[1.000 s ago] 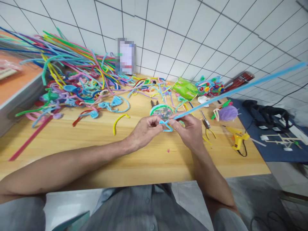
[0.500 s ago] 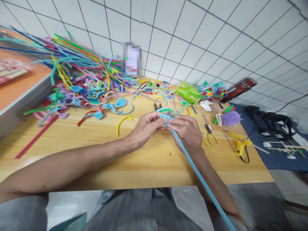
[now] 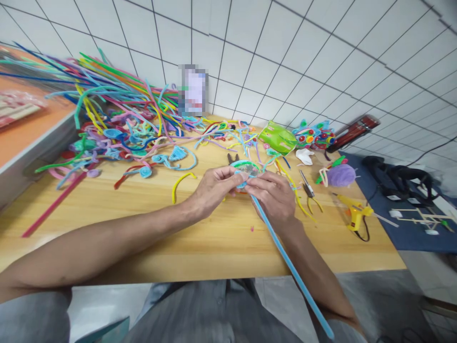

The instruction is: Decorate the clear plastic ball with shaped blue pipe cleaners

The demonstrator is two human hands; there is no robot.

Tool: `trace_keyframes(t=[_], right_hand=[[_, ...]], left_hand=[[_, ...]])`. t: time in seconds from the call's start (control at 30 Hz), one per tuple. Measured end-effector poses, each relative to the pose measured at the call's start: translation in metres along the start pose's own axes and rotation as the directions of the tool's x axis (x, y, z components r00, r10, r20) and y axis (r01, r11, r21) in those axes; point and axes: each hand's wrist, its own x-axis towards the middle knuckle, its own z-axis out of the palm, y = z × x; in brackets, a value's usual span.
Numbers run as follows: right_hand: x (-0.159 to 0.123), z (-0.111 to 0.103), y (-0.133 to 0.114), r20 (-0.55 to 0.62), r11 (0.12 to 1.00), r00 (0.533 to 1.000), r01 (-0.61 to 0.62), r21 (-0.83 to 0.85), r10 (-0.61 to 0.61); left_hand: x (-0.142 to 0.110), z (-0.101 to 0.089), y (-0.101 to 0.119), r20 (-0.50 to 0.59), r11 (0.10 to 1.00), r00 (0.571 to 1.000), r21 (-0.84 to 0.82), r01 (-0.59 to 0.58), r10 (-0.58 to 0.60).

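Observation:
A long light-blue pipe cleaner (image 3: 285,255) runs from between my fingers down over my right forearm, its far end near the bottom of the view. Its upper end is bent into a small blue piece (image 3: 242,178), pinched by the thumb and fingers of my left hand (image 3: 217,188). My right hand (image 3: 274,195) is closed on the pipe cleaner right beside it. Just behind my fingertips lies a round piece with a green and light-blue rim (image 3: 250,166), partly hidden by the hands. Dark-jawed pliers (image 3: 233,158) show behind it.
Piled pipe cleaners (image 3: 121,114) fill the left back, by an orange-topped box (image 3: 43,102). A blurred phone (image 3: 193,90) leans on the tiled wall. Rightward lie a green packet (image 3: 276,138), yellow-handled pliers (image 3: 312,195), a purple fuzzy piece (image 3: 341,175) and a yellow glue gun (image 3: 357,214).
Both hands have shifted slightly, the right one a little left and down. The long pipe cleaner's free end has swung left, and its tip now shows.

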Motion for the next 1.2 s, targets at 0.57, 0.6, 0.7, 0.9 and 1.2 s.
trace_keyframes(t=[0.57,0.6,0.7,0.9,1.2], right_hand=[[0.009,0.012,-0.02,0.333,0.301,0.6,-0.715,0.631,0.728],[0.01,0.012,-0.021,0.353,0.28,0.584,-0.729,0.625,0.731],[0.013,0.013,-0.022,0.389,0.233,0.543,-0.756,0.611,0.744],[0.026,0.001,-0.02,0.402,0.288,0.538,-0.795,0.533,0.741],[0.032,-0.022,-0.004,0.502,0.197,0.557,-0.775,0.6,0.662]], left_hand=[[-0.01,0.009,0.009,-0.03,0.996,0.996,0.012,-0.083,0.083],[-0.01,0.009,0.007,-0.031,0.997,0.996,0.017,-0.08,0.08],[-0.011,0.009,0.003,-0.041,0.997,0.997,0.034,-0.071,0.073],[-0.009,0.007,0.005,0.01,0.999,0.999,0.031,-0.045,0.045],[0.001,0.007,0.017,-0.038,0.997,0.998,0.068,-0.048,0.05]])
